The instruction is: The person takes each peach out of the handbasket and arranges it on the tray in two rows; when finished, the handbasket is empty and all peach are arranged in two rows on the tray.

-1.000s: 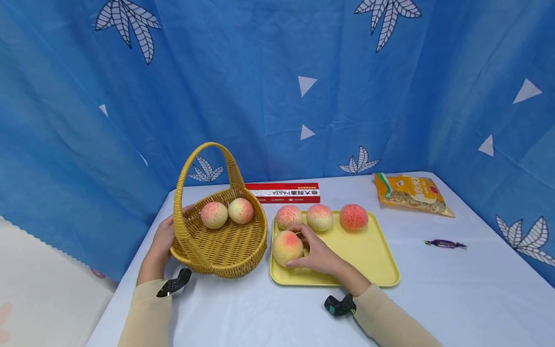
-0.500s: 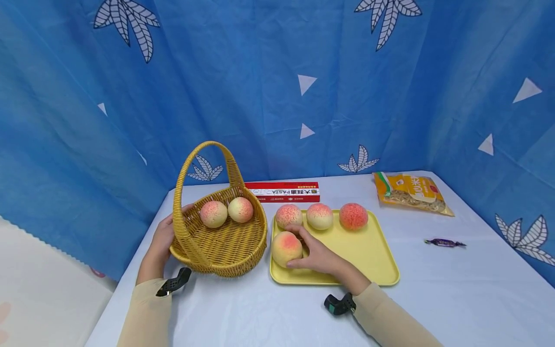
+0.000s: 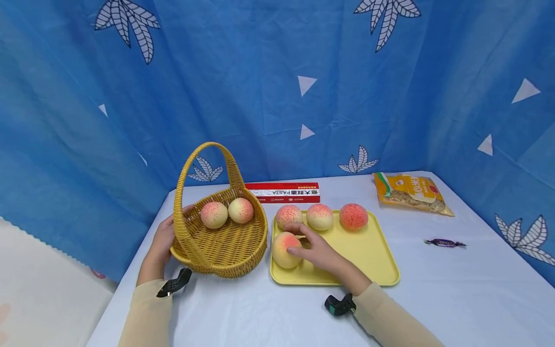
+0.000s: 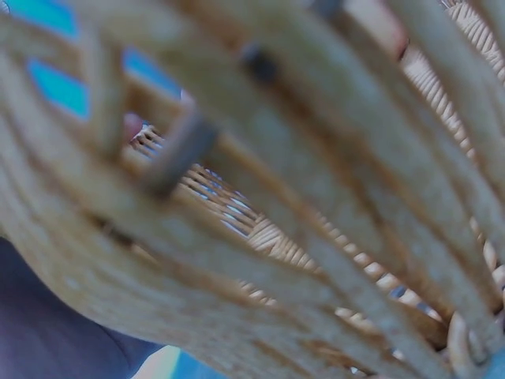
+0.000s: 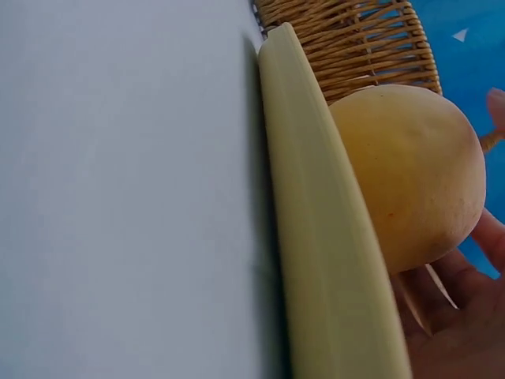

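In the head view, my left hand [image 3: 165, 236] holds the left side of a yellow wicker basket [image 3: 243, 265] with a tall arched handle. Two pink-speckled peaches, one left [image 3: 214, 215] and one right [image 3: 241, 210], lie inside it. My right hand [image 3: 318, 250] holds a yellow peach with a red blush [image 3: 284, 255] at the left front of a yellow tray [image 3: 360, 260], thumb across its upper right. In the right wrist view this peach [image 5: 410, 174] shows behind the tray rim [image 5: 323, 229]. Basket weave [image 4: 237, 197] fills the left wrist view, mostly blurred.
Along the tray's back edge sit more peaches: left [image 3: 289, 216], middle [image 3: 320, 217] and red right [image 3: 353, 217]. A red pasta box [image 3: 284, 192] lies behind. To the right are an orange food bag [image 3: 414, 193] and a purple wrapped candy [image 3: 445, 243].
My right thumb has shifted from the peach's lower side up onto its upper right. The peach has turned slightly within the hand. My left hand and the basket have stayed in place.
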`<action>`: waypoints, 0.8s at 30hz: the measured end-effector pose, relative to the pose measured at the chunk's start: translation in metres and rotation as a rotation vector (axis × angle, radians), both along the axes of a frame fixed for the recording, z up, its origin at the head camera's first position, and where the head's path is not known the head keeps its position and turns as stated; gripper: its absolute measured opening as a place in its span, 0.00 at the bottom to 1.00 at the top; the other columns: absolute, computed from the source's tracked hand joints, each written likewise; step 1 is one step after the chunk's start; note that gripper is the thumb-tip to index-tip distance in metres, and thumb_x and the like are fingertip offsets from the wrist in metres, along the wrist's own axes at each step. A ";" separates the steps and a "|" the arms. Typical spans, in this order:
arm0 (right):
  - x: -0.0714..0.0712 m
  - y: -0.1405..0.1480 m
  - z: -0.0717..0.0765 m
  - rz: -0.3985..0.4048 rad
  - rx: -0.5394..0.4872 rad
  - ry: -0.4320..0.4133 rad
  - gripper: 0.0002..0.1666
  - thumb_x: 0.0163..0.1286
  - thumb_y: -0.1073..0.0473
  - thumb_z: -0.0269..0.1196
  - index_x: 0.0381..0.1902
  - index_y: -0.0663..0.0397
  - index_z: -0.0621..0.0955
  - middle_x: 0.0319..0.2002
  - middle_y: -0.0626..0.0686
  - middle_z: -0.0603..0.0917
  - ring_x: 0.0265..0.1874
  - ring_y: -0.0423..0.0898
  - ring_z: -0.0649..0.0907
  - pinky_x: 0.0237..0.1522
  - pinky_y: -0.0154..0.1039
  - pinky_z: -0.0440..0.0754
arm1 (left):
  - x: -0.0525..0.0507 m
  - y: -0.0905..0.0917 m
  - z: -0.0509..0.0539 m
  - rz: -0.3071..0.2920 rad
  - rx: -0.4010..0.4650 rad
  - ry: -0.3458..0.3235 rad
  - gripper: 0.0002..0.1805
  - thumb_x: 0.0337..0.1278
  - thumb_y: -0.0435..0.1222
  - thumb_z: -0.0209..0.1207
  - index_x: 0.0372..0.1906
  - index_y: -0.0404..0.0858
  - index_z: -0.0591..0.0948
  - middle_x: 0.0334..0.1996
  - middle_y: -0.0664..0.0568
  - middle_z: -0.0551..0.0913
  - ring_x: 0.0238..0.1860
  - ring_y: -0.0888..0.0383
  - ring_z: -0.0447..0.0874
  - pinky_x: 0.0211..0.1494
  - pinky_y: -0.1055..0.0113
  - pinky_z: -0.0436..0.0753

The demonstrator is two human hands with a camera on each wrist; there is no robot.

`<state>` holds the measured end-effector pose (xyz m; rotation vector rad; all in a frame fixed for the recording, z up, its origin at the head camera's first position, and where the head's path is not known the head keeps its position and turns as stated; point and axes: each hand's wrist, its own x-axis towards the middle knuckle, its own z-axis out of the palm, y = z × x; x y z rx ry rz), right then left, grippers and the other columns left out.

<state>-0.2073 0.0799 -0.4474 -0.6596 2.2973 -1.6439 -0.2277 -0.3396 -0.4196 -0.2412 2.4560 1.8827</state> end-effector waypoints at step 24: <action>-0.025 -0.026 0.056 -0.023 -0.048 0.166 0.27 0.72 0.56 0.63 0.66 0.51 0.72 0.62 0.54 0.78 0.61 0.55 0.79 0.64 0.53 0.75 | -0.004 0.001 -0.002 0.000 0.007 0.016 0.30 0.78 0.54 0.41 0.77 0.49 0.64 0.79 0.45 0.56 0.78 0.47 0.51 0.77 0.49 0.56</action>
